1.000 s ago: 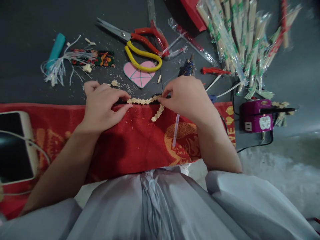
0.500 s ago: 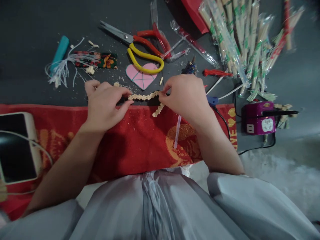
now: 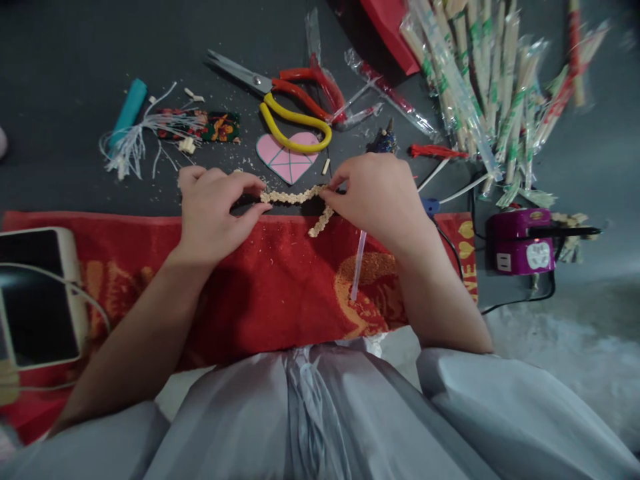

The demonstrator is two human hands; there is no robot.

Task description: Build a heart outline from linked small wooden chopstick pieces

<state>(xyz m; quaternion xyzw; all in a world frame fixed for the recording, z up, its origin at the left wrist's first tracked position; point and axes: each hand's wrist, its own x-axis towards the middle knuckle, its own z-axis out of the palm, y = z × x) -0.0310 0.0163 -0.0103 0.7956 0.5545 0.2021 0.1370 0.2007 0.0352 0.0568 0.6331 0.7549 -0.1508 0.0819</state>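
Observation:
A pale, knobbly strip like a braided chain (image 3: pixel 293 197) runs between my two hands in the head view. My left hand (image 3: pixel 213 210) pinches its left part between thumb and fingers. My right hand (image 3: pixel 380 197) grips it farther right, and a short end hangs down below those fingertips. Just beyond the strip lies a pink paper heart (image 3: pixel 287 163) with green lines drawn on it. The scissors (image 3: pixel 295 130), with yellow and red handles, rest partly over the heart. A small pale stick piece (image 3: pixel 326 166) lies near my right fingertips.
Many wrapped chopsticks (image 3: pixel 510 87) are heaped at the back right. A purple power adapter (image 3: pixel 520 243) stands at the right edge. A tablet (image 3: pixel 40 293) with a white cable lies left on the red towel (image 3: pixel 280 287). White threads (image 3: pixel 127 147) and a teal cylinder (image 3: pixel 129 110) are back left.
The whole scene has shifted slightly right and down in the view. Both hands keep hold of the strip, with hardly any change in their grip.

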